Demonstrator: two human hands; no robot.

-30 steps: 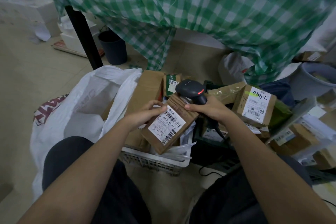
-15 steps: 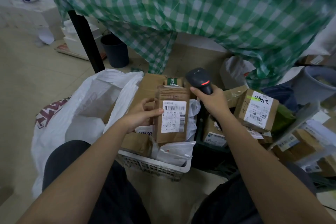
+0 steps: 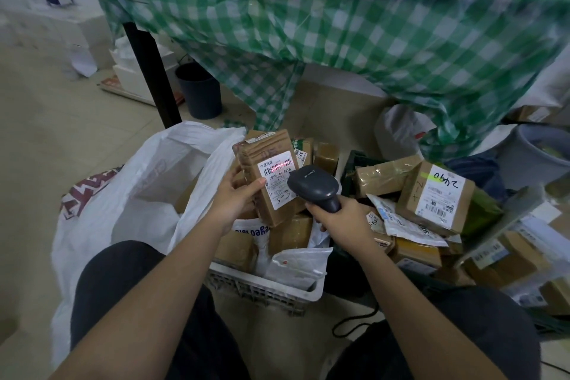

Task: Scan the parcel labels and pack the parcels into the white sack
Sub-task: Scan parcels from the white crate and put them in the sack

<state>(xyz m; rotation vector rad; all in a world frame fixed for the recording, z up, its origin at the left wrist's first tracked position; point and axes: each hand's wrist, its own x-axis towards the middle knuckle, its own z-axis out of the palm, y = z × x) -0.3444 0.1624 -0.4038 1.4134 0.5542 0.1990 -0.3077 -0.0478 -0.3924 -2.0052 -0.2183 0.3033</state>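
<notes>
My left hand [image 3: 236, 199] grips a brown cardboard parcel [image 3: 266, 160] upright above the crate, its white label marked "3-3" facing me. A red scan line glows across the label's barcode. My right hand [image 3: 342, 219] holds a black handheld scanner [image 3: 313, 187], whose head points at that label from the right and covers its lower right corner. The white sack [image 3: 148, 194] gapes open on the floor to the left of the parcel, beside my left knee.
A white plastic crate [image 3: 262, 285] between my knees holds several brown and white parcels. More labelled boxes [image 3: 435, 194] pile up on the right. A table with a green checked cloth [image 3: 354, 34] stands ahead, with a dark bin [image 3: 200, 91] beside its black leg.
The parcel was turned from tilted to upright and raised. My right hand brought the scanner from behind the parcel round to its label, and the red scan line now shows on the barcode.
</notes>
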